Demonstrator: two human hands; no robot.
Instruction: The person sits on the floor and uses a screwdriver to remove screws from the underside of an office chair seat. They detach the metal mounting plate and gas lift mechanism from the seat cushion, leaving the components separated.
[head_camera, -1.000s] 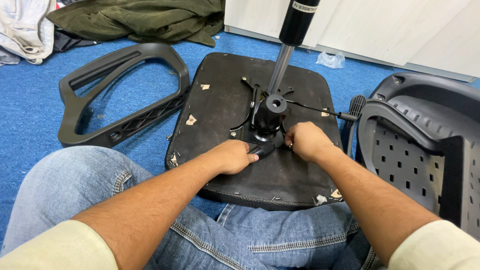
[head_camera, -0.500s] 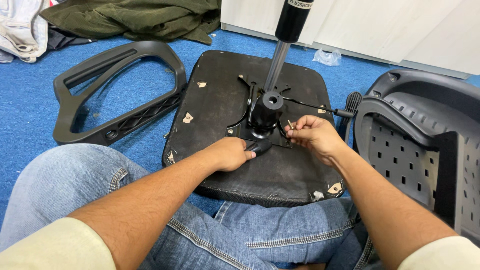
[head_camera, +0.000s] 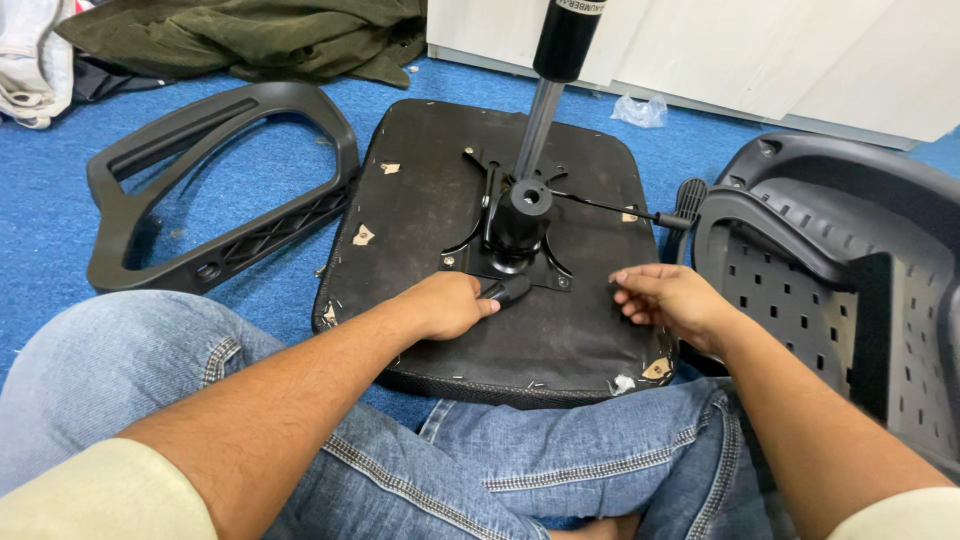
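An upturned black chair seat lies on the blue carpet against my knees. A black metal mechanism plate is fixed at its middle, and a gas cylinder rises from the plate's hub. My left hand is closed around a black handle just in front of the plate. My right hand rests palm down on the seat near its right edge, fingers bent and close together. Whether anything is under those fingertips is hidden. A thin lever rod runs from the hub to the right.
A black plastic armrest frame lies left of the seat. A black perforated backrest shell stands on the right. Green and pale clothes are heaped at the back, near a white wall panel and a crumpled plastic bag.
My right hand held a small bolt up beside the hub, then dropped right and down onto the seat. My left hand kept its grip on the black handle.
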